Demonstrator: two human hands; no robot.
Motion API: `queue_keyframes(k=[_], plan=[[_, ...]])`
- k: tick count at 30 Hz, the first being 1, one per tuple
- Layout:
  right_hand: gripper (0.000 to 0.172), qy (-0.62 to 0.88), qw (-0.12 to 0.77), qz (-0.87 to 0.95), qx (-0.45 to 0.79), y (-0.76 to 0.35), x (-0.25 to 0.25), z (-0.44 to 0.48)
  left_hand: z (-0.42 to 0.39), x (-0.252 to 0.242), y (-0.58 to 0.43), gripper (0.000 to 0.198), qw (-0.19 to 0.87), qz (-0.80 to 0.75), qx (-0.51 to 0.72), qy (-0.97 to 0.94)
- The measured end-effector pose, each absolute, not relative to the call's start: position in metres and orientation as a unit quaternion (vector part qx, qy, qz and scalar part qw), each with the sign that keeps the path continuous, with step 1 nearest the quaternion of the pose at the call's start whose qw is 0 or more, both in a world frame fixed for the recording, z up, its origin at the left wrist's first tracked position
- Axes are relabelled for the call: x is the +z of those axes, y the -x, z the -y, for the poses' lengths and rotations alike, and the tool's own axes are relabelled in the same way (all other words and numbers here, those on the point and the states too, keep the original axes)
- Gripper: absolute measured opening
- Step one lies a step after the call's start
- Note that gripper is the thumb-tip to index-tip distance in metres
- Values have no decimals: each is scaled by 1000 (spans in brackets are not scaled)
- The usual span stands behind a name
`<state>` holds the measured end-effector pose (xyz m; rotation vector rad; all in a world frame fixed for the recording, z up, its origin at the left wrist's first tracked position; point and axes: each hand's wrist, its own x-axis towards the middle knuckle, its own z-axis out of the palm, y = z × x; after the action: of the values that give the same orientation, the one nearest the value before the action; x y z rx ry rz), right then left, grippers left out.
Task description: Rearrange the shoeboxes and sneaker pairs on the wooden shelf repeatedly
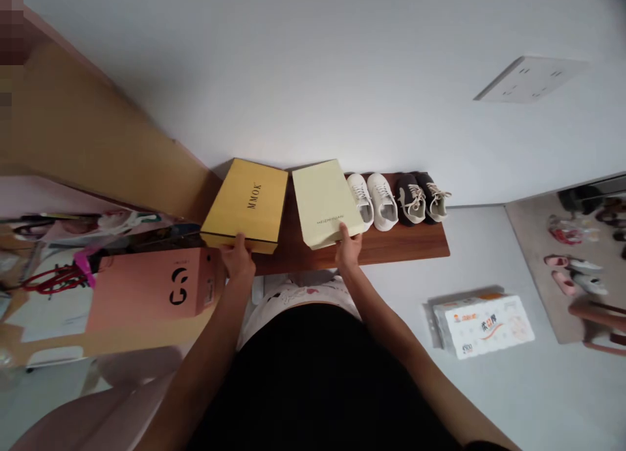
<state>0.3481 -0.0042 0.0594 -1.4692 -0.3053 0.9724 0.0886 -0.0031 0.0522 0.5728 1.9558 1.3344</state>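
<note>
Shelf (pixel 401 244) below, left fingers (pixel 240 242) grip yellow box (pixel 246 203) nearside, right fingers (pixel 344 232) cream box (pixel 325 198) likewise.

Soft dim light, stretched edges, pixelated corner

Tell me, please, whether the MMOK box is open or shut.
Shut: the MMOK box has its lid on, with just a thin dark line along the edge by the left hand.
</note>
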Motion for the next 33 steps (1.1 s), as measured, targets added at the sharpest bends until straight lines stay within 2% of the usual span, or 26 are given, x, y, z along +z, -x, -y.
queue_keyframes(k=[3,5,8,10,14,18,22,27,30,33], plan=[[49,692,587,286,308,-354,80,19,21,71,-73,43,228,-773,467,-363],[42,708,521,415,234,-351,85,30,30,76,-68,39,167,-751,380,-513],[22,682,382,604,151,-338,77,45,38,67,-67,22,126,-669,251,-689],[11,657,258,698,124,-329,67,51,40,54,-67,23,114,-621,173,-756],[23,605,38,786,119,-315,43,46,39,26,-61,31,131,-558,39,-818],[33,582,-75,794,160,-312,22,28,32,8,-53,39,175,-572,-13,-801],[35,611,-93,753,225,-318,9,13,22,0,-58,29,286,-640,91,-707],[36,626,-17,732,269,-327,6,15,10,8,-74,25,404,-682,264,-549],[40,633,44,715,295,-332,9,32,13,19,-81,21,410,-704,272,-512],[36,611,116,703,346,-347,15,54,27,31,-91,15,382,-712,228,-544]])
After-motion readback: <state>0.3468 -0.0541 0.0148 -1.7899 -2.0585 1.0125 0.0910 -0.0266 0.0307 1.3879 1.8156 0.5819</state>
